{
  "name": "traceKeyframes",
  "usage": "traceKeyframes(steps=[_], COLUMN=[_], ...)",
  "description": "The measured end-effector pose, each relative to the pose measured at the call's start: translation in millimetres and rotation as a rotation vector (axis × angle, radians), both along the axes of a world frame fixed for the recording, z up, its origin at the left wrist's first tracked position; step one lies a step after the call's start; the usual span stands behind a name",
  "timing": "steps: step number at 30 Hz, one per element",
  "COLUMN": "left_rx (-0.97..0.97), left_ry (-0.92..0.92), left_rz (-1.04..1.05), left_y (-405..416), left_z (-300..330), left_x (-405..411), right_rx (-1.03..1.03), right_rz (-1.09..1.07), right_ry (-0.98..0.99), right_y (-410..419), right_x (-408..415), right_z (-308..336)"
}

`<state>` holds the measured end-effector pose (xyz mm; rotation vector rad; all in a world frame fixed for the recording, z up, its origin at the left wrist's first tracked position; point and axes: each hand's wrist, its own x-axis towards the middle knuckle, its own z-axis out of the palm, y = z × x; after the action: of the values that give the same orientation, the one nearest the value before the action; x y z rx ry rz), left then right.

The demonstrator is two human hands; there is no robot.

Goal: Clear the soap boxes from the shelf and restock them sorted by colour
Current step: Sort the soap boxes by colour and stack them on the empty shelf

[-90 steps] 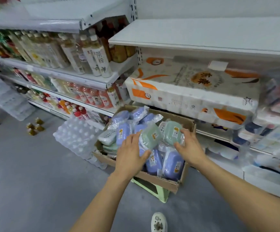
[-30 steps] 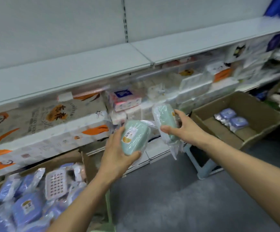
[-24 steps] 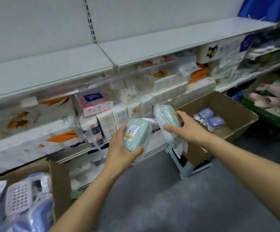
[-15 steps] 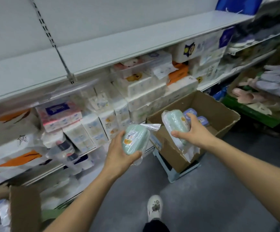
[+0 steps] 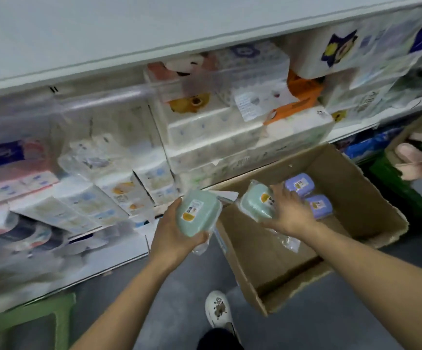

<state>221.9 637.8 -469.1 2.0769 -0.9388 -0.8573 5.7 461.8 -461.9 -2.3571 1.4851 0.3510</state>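
Note:
My left hand (image 5: 173,234) grips a green soap box (image 5: 196,212) in clear wrap, held just left of a brown cardboard box (image 5: 371,198). My right hand (image 5: 289,213) holds a second green soap box (image 5: 256,202) inside that cardboard box, low over its floor, with loose plastic wrap trailing below the wrist. Two purple soap boxes (image 5: 299,184) (image 5: 319,205) lie side by side in the box's far part, right beside my right fingers.
White shelves (image 5: 104,36) run along the back; the upper one is bare, the lower one is packed with tissue packs (image 5: 230,127). A green stool (image 5: 36,314) stands at the lower left. My white shoe (image 5: 217,308) is on the grey floor. Slippers (image 5: 414,160) lie at the right.
I turned right and stepped closer to the second cardboard box. My right hand went down into it with its green soap box. My left hand followed to the box's left edge.

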Motion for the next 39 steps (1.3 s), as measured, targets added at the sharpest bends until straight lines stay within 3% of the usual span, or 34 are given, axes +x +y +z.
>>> traceKeyframes(steps=[10, 17, 23, 27, 29, 33, 39], left_rx=[0.074, -0.019, -0.051, -0.057, -0.033, 0.039, 0.330], left_ry=[0.022, 0.012, -0.076, -0.131, -0.172, -0.243, -0.380], left_rz=[0.132, 0.293, 0.369, 0.305, 0.235, 0.100, -0.128], left_y=[-34, -29, -36, -49, -59, -76, -102], left_z=[-60, -72, -64, -45, -39, -58, -125], left_x=[-7, -34, -80, -122, -147, -187, -204], right_rx=[-0.014, -0.024, 0.051, 0.211, 0.198, 0.040, 0.007], right_rz=[0.623, 0.844, 0.910, 0.821, 0.802, 0.804, 0.732], right_ry=[0.206, 0.143, 0.076, 0.001, -0.099, -0.111, -0.121], right_y=[-57, -73, -83, -109, -129, -167, -196], right_x=[39, 54, 40, 15, -3, -35, -73], right_z=[-117, -182, -207, -189, -180, -152, -143])
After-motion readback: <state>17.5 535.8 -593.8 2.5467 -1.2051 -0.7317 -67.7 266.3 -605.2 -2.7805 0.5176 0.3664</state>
